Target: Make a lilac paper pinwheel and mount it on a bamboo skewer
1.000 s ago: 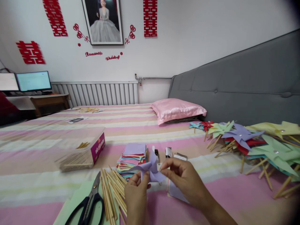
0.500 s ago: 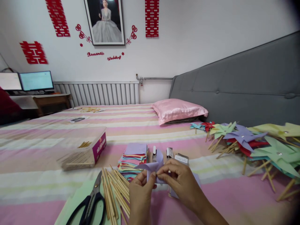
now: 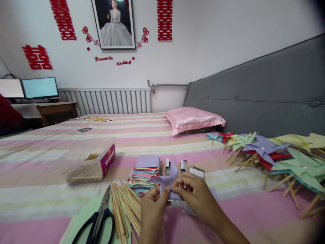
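Left hand (image 3: pixel 154 208) pinches a purple paper pinwheel (image 3: pixel 166 180) at lower centre; right hand (image 3: pixel 195 192) grips a small shiny piece (image 3: pixel 171 188) there; a slackened pinch could let blades unfold.

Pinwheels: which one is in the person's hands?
The purple pinwheel held by the left hand and right hand; the others, including a second purple one, lie near the grey headboard.

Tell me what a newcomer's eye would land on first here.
The bright paper pinwheels heaped at the right of the bed, before the grey headboard, would probably catch the eye first. Next come the left hand and right hand, pinching folded lilac paper at lower centre. A framed photograph hangs high on the wall, left of centre.
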The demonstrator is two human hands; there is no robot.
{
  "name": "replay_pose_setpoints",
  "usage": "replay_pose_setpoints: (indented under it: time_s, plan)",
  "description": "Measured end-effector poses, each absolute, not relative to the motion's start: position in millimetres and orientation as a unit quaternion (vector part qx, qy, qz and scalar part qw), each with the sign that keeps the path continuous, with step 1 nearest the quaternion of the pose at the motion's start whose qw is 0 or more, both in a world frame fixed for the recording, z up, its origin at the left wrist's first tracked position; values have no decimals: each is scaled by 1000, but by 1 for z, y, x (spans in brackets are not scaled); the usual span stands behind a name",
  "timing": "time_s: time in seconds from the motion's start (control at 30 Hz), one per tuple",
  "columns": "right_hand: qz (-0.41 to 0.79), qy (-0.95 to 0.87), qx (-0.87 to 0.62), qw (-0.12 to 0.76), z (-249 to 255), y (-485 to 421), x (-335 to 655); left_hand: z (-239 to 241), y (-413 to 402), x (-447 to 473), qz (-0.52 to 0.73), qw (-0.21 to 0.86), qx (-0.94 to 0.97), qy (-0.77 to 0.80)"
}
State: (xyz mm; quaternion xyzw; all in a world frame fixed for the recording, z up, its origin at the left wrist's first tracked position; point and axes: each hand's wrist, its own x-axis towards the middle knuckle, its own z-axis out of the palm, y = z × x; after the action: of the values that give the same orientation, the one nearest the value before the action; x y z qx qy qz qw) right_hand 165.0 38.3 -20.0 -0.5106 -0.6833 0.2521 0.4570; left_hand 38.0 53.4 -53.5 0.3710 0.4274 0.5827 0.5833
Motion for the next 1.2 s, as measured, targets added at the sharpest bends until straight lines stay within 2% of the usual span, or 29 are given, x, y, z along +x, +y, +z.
replay_pose_setpoints:
  time_s: [0.63, 0.83, 0.93, 1.03, 1.2]
  plan:
    - [258, -666, -524, 464, -18, 39, 163, -47, 50, 39, 591, 554, 401, 428]
    - [193, -596, -565, 537, -22, 37, 153, -48, 52, 39, 593, 548, 401, 433]
    - [259, -566, -542, 564, -21, 34, 150, -49, 52, 39, 591, 549, 402, 432]
    - [338, -581, -503, 544, -15, 32, 150, -50, 52, 38, 588, 548, 408, 434]
    - [360, -604, -476, 528, -13, 34, 153, -53, 53, 36, 581, 543, 420, 438]
